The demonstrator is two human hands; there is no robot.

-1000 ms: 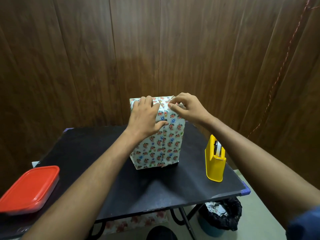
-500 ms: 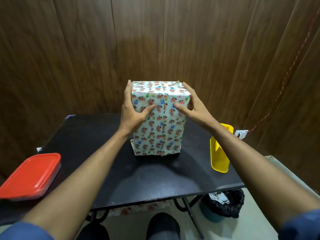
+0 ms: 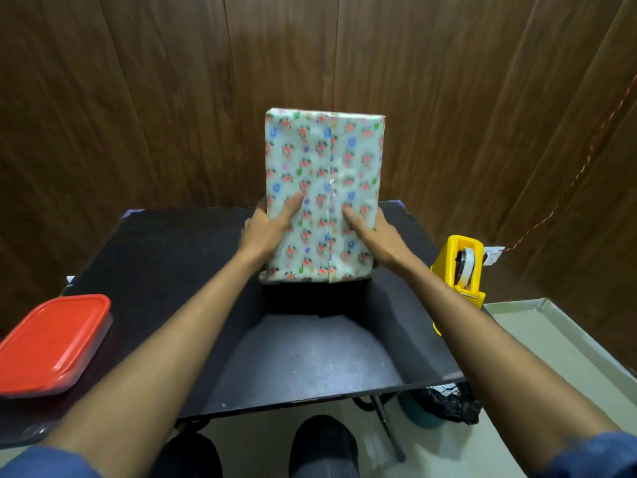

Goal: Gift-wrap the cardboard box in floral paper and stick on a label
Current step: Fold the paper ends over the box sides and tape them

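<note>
Above the desk's middle, thumbs pressed on the front seam, other fingers hidden behind, left hand and right hand grip the fully floral-wrapped box; no label visible, tape dispenser at right edge.

Two bare forearms reach in from the lower corners, uncovered from elbow to wrist. At seven o'clock the left sleeve shows as a blue cuff of soft fabric, pushed up near the elbow; at five o'clock the right sleeve is the same blue. No watch, ring or band shows on the left hand or the right hand. At six o'clock two knees in dark trousers fill the bottom edge.
</note>
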